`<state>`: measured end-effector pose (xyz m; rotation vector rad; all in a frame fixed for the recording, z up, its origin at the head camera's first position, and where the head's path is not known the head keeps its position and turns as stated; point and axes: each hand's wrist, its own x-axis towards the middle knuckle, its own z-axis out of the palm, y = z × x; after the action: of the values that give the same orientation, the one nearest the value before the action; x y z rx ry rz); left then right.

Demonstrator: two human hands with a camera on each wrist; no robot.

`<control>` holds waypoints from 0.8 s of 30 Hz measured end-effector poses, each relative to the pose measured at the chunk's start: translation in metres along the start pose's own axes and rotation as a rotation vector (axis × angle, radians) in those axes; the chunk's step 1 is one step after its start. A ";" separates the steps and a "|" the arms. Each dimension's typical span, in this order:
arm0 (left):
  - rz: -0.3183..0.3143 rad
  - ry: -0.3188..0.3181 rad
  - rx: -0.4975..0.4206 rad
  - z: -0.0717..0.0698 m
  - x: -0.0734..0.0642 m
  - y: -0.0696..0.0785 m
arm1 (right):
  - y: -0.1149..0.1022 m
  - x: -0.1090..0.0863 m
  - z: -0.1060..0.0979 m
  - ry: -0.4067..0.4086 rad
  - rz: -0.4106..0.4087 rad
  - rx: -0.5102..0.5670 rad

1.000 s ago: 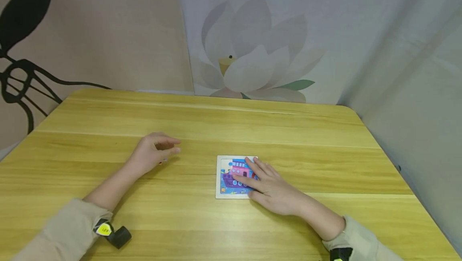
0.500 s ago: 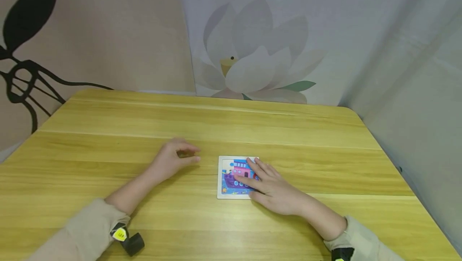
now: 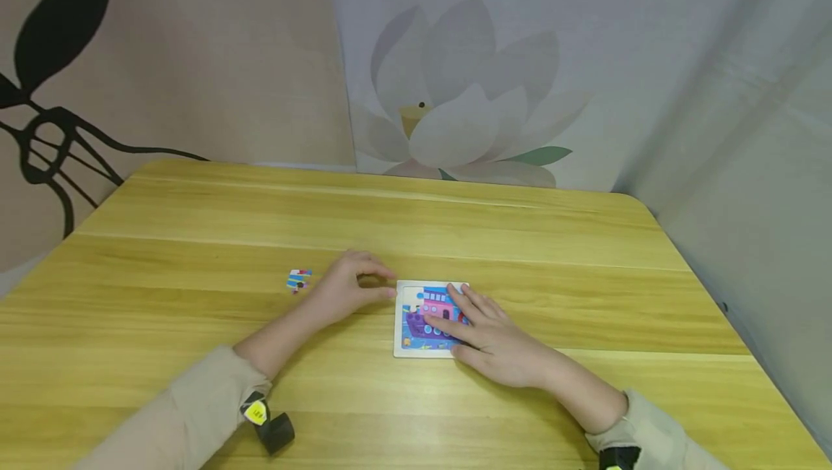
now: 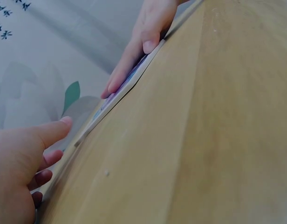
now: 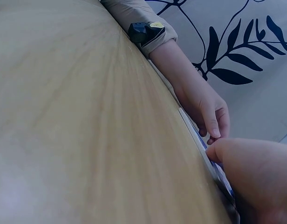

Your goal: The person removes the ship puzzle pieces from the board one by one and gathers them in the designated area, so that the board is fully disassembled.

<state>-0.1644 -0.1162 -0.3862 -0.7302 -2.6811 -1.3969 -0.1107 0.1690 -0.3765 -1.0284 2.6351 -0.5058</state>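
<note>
A white-framed jigsaw puzzle (image 3: 416, 353) lies flat on the table. Its picture is a purple and pink ship on blue, with a pale patch lacking picture at the upper left. Spread over the puzzle's right side, my right hand (image 3: 497, 347) rests with its fingers straight. My left hand (image 3: 347, 289) is just off the puzzle's upper left edge, thumb and fingers apart. Nothing shows between them in the left wrist view, where the thumb (image 4: 57, 130) points toward the puzzle. Behind the left hand lies a small bright jigsaw piece (image 3: 299, 280); whether it is one or more is unclear.
The wooden table (image 3: 552, 260) reaches back to a curtain (image 3: 260, 58) printed with a flower and dark leaves. A black camera (image 3: 276, 432) is strapped at the left cuff.
My left hand has moved right, from over the jigsaw piece to beside the puzzle, leaving the piece in view. My right hand keeps its place on the puzzle.
</note>
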 end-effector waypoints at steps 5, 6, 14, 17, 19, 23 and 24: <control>0.022 -0.016 0.014 0.006 0.005 0.001 | 0.000 0.000 0.000 0.002 -0.003 -0.008; 0.028 -0.021 0.018 0.007 0.006 0.002 | 0.000 0.000 -0.001 0.002 -0.004 -0.009; 0.075 -0.056 0.064 0.018 0.013 0.005 | -0.001 0.000 -0.001 -0.002 -0.014 -0.001; 0.074 -0.064 0.079 0.022 0.014 0.006 | 0.000 0.000 -0.001 -0.003 -0.020 0.003; 0.074 -0.067 0.090 0.024 0.016 0.007 | 0.000 0.000 0.000 0.001 -0.025 0.002; 0.085 -0.069 0.113 0.027 0.018 0.009 | 0.000 -0.001 0.000 0.008 -0.035 -0.004; 0.084 -0.069 0.117 0.028 0.019 0.009 | 0.000 -0.001 0.000 0.010 -0.036 -0.006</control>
<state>-0.1719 -0.0824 -0.3912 -0.8840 -2.7203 -1.2065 -0.1105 0.1700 -0.3763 -1.0795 2.6325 -0.5120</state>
